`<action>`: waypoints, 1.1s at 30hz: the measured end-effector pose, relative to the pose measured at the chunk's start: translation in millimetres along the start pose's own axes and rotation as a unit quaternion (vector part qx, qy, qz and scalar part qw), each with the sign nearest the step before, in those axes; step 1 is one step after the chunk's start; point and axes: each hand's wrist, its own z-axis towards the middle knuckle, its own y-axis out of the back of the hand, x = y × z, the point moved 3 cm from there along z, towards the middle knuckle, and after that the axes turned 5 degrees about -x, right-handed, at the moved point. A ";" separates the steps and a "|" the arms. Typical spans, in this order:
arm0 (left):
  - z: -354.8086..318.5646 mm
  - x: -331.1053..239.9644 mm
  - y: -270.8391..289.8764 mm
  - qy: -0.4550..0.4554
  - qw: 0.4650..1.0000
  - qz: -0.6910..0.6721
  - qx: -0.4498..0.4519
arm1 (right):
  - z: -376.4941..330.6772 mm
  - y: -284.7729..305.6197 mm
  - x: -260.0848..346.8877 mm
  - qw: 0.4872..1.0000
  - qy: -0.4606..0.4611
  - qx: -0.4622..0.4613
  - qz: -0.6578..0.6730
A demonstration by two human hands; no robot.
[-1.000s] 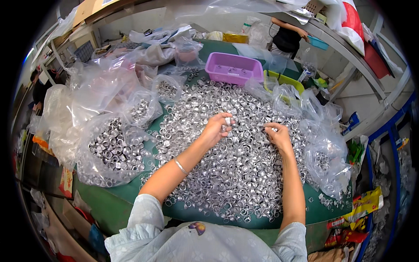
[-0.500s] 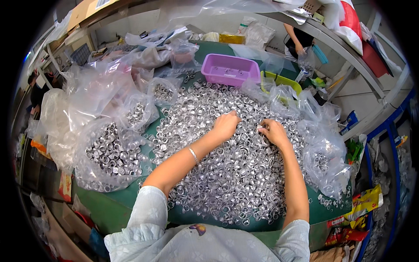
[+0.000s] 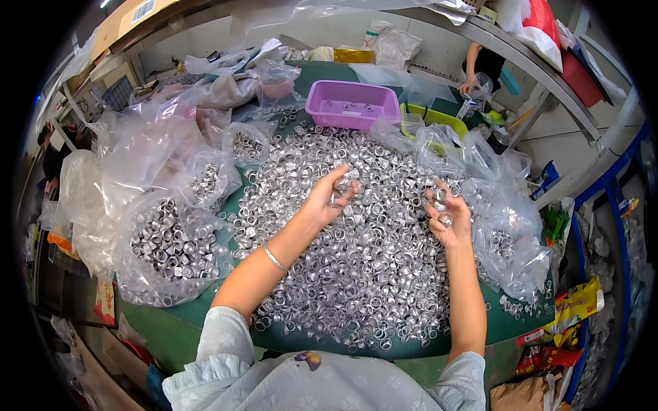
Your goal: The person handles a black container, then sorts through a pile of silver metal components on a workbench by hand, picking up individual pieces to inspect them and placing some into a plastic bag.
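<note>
Over ring pile [image 3: 356, 274]: both hands w/ rings.

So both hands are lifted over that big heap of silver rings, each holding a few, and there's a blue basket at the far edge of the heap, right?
Nearly. The basket is purple, not blue, as the head view shows. The rest holds: the left hand and right hand are raised over the heap of silver rings, each holding a few.

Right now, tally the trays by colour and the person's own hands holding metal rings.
Purple tray: 1
Yellow-green tray: 1
Hands holding rings: 2, left hand and right hand, above the ring pile
Total: 4
</note>
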 end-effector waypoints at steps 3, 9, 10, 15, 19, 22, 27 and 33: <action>-9.4 7.1 5.8 0.004 1.000 -0.002 -0.001 | 2.4 24.3 3.3 0.961 0.079 -0.017 -0.264; -24.3 29.6 11.2 0.071 0.997 0.014 0.040 | -19.1 -17.1 -18.5 0.452 0.232 -0.117 -0.853; -24.6 32.1 12.6 0.035 0.997 0.063 0.025 | -19.3 -17.2 -18.1 0.463 0.239 -0.116 -0.846; -25.5 22.6 18.3 -0.244 0.874 0.419 0.006 | -22.9 -11.8 -16.9 0.461 0.275 -0.083 -0.839; -28.0 21.9 1.5 -0.447 0.560 0.697 -0.024 | -18.3 8.6 -6.2 0.629 0.344 -0.076 -0.693; -18.3 24.7 -0.9 -0.379 0.471 0.794 -0.053 | -20.3 5.2 -7.5 0.955 0.093 -0.045 -0.278; -5.3 23.1 0.9 -0.366 0.484 0.793 -0.053 | -19.6 4.6 -26.9 0.992 -0.053 0.061 0.096; -22.7 13.4 2.8 -0.433 0.587 0.684 -0.003 | -15.3 7.8 -49.5 0.993 -0.081 0.014 0.087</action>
